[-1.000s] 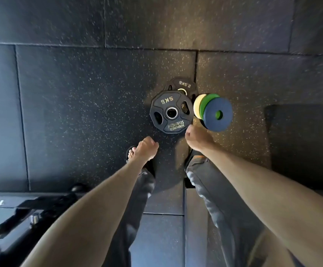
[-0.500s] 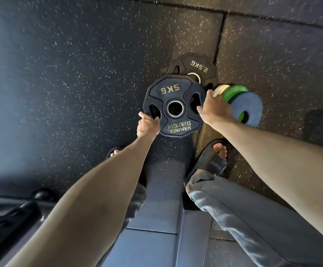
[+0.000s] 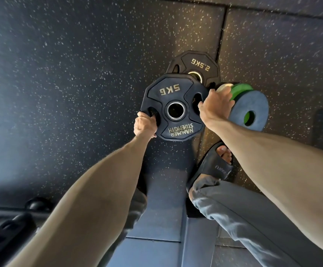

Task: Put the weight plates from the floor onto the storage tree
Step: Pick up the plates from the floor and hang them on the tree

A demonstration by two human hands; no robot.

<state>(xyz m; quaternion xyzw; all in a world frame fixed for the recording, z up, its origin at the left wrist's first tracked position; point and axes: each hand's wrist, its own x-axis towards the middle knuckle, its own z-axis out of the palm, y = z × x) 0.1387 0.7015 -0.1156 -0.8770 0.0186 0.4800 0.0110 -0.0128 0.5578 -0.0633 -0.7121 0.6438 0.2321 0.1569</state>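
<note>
The 5 kg plate [image 3: 171,93] sits face-up low over the floor [image 3: 79,74], its far edge overlapping the 2.5 kg plate [image 3: 197,64]; whether it is clear of the ground cannot be told. The left hand [image 3: 144,124] curls its fingers into one grip slot and the right hand [image 3: 215,106] into the opposite one, judged a balanced hold for lifting. Coloured plates [image 3: 253,101] lie just beside the right hand. The storage tree is not in view.

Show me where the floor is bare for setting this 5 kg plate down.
Bare rubber floor spreads left of the 5KG plate, down to the dark equipment. Crowded right of it: the 2.5KG plate, green disc, blue disc and sandal sit close together.
</note>
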